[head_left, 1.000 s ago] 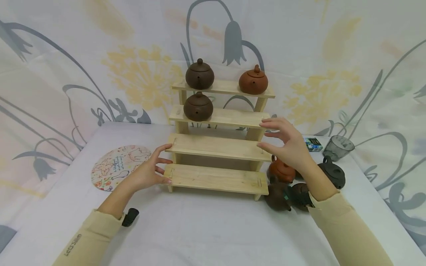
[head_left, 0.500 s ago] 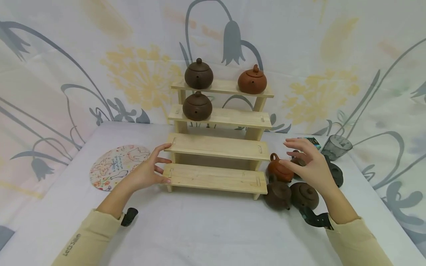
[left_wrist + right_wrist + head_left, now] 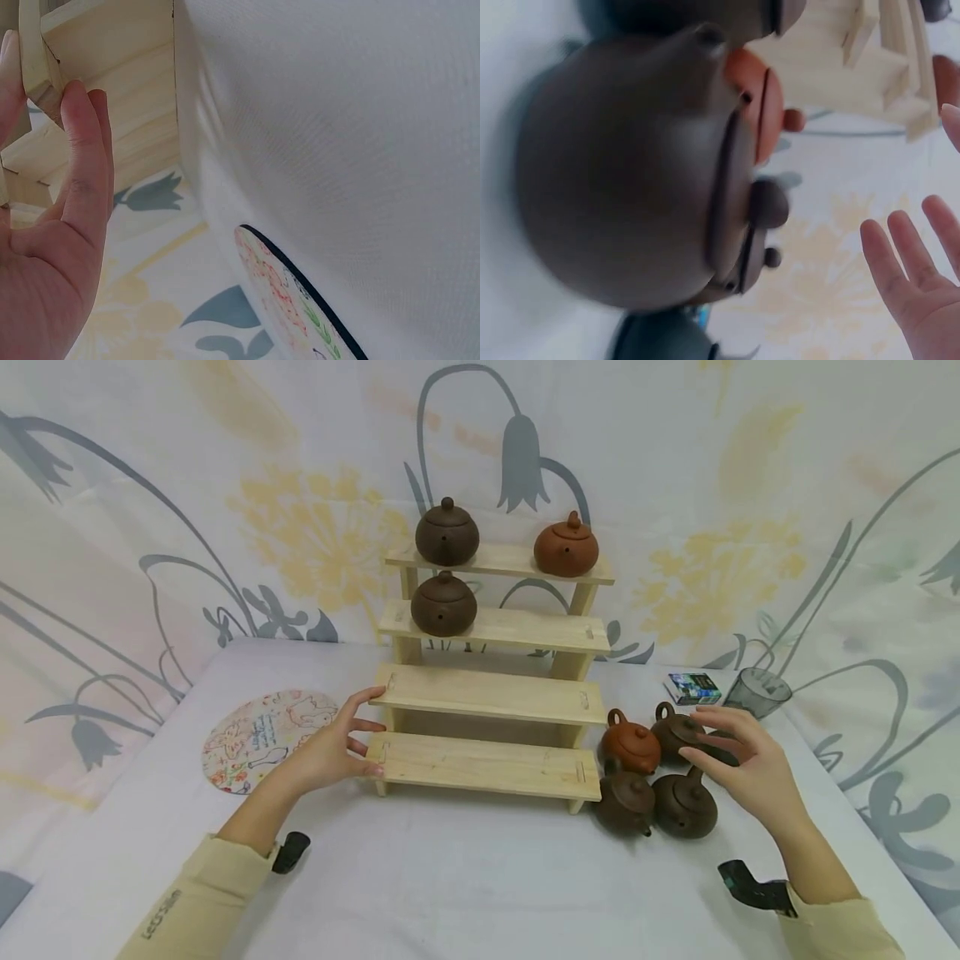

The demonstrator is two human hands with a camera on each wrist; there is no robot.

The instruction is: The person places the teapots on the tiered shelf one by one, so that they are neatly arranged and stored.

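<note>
A stepped wooden display shelf stands mid-table. My left hand touches its left end, fingertips at the ends of the two lowest boards; in the left wrist view a board corner lies between the digits. Two dark brown teapots are on the upper left tiers, and a reddish teapot sits at the top right. My right hand holds nothing, fingers apart, close by several teapots on the table: a reddish one and dark brown ones. A dark teapot looms large in the right wrist view.
A round patterned mat lies left of the shelf. At the back right are a small blue-green box and a grey transparent cup. Floral fabric hangs behind the white-covered table.
My right hand has moved from the shelf's right end, rightward and down, to above the right-hand teapots. My left hand has stayed at the shelf's left end.
</note>
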